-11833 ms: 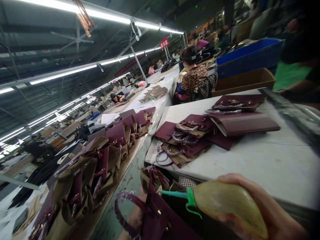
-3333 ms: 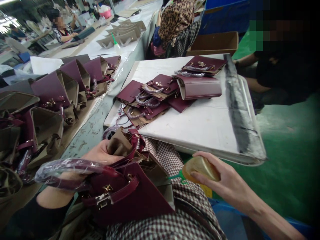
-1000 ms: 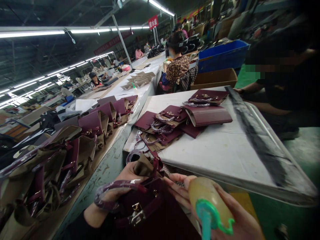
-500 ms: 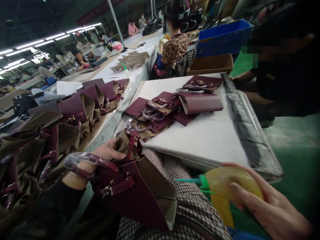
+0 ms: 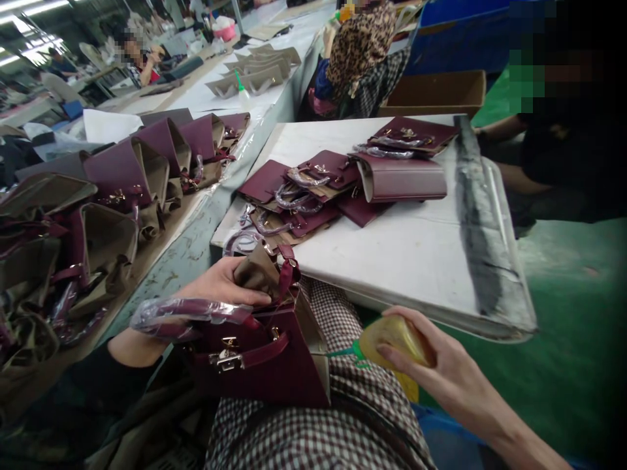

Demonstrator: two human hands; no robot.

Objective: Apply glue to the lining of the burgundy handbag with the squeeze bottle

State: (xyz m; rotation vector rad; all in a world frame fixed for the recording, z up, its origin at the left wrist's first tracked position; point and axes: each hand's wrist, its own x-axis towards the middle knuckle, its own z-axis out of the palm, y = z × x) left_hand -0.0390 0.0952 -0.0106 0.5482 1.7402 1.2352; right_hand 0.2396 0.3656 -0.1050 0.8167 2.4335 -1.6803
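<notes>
On my lap rests a burgundy handbag (image 5: 259, 365) with a tan lining and metal fittings. Its handle (image 5: 196, 312), wrapped in clear plastic, arches over my left wrist. My left hand (image 5: 225, 287) grips the handbag by its tan lining near the top; some of the fingers are hidden by the cloth. In my right hand (image 5: 416, 339) is a yellowish glue bottle (image 5: 392, 339), tilted sideways. The bottle's thin green nozzle (image 5: 343, 351) points left, with its tip at the open side edge of the handbag. Whether the tip touches I cannot tell.
Several burgundy handbags lie flat on a white padded table (image 5: 392, 254) ahead. More half-made bags (image 5: 127, 163) stand along the bench at left. One person (image 5: 362, 52) sits beyond the table, another (image 5: 563, 150) at the right. A cardboard box (image 5: 435, 91) stands behind.
My right hand has brought the glue bottle left, its nozzle now at the handbag's side edge. The handbag has turned and sits more upright. The camera view has tipped downward.
</notes>
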